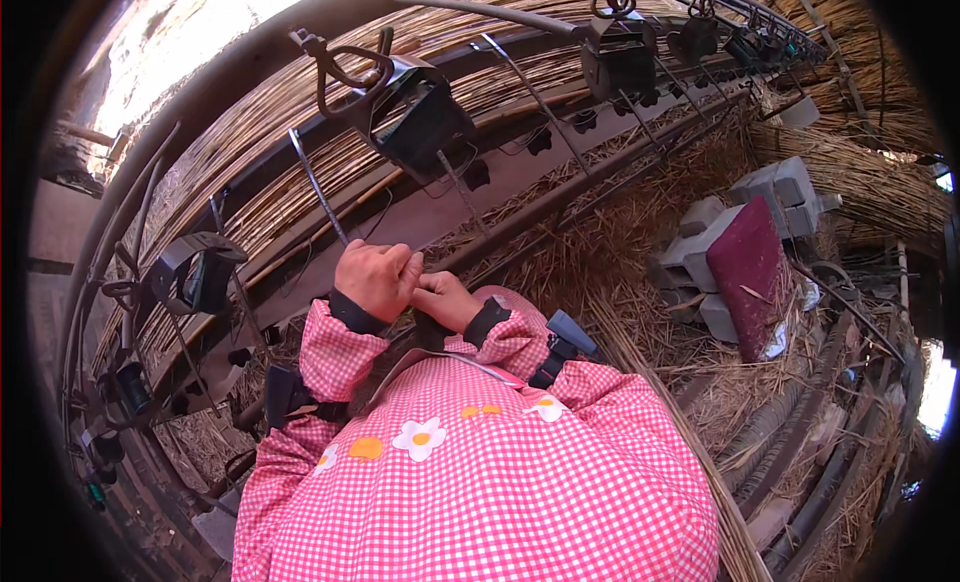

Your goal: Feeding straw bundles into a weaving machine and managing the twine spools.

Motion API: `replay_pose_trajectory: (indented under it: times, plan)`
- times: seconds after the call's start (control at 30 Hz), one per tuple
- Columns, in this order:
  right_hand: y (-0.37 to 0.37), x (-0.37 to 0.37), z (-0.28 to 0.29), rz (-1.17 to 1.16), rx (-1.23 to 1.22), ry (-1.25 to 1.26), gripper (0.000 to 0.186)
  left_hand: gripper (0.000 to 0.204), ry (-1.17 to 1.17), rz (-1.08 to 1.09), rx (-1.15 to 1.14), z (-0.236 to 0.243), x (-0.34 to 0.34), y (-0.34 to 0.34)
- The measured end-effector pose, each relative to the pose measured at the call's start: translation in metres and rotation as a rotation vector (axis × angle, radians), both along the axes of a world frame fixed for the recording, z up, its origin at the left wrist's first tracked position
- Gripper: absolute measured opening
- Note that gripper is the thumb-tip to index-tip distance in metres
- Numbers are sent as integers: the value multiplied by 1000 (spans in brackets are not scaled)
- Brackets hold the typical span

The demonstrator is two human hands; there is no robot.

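Note:
My left hand (375, 280) is curled closed near the lower end of a thin metal bar (318, 187) on a long rack. My right hand (446, 304) is closed just below and right of it, fingertips close to the left one; what either holds is hidden or too small to name. Around them are bundled reed stalks (260, 142) lying along the rack, a dark metal clamp mechanism (415, 122) above and another (195, 272) to the left. My pink checked sleeves and smock (470, 482) fill the lower middle.
Grey hollow blocks (785, 197) and a maroon board (745, 272) sit at the right on loose straw. Pipes and rails (815, 452) lie at the lower right. Reed bundles (850, 172) fill the upper right. The rack (540, 222) curves across the view.

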State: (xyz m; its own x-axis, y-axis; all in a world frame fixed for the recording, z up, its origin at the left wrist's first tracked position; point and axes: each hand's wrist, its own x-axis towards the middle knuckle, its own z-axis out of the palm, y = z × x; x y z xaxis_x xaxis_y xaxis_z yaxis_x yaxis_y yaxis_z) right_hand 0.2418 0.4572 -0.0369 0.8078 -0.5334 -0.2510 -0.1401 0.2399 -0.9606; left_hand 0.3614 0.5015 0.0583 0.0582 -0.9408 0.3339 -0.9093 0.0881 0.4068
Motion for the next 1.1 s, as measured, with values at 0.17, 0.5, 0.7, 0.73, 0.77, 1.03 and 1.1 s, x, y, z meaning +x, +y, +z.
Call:
replay_pose_trajectory:
  times: [0.17, 0.5, 0.7, 0.73, 0.77, 1.03, 1.1]
  plan:
    - [-11, -6, 36, 19, -200, 91, 22, 24, -9, 12, -15, 0, 4, 4]
    - [-72, -18, 136, 511, 537, -62, 44, 31, 422, 141, -109, -9, 5, 8]
    - [-132, -4, 151, 861, 522, -206, 36, 49, 1046, 114, -691, 77, -31, -42]
    - [-133, -5, 151, 813, 599, -151, 32, 53, 1144, 15, -774, 92, -43, -54]
    - [-134, -6, 152, 775, 675, -88, 29, 53, 1111, 50, -812, 96, -50, -62]
    - [-182, -14, 139, 938, 1276, -235, 56, 35, 1628, 72, -669, 151, -100, -98]
    - [-187, -20, 158, 947, 1224, -253, 56, 37, 1138, 613, -591, 146, -127, -85]
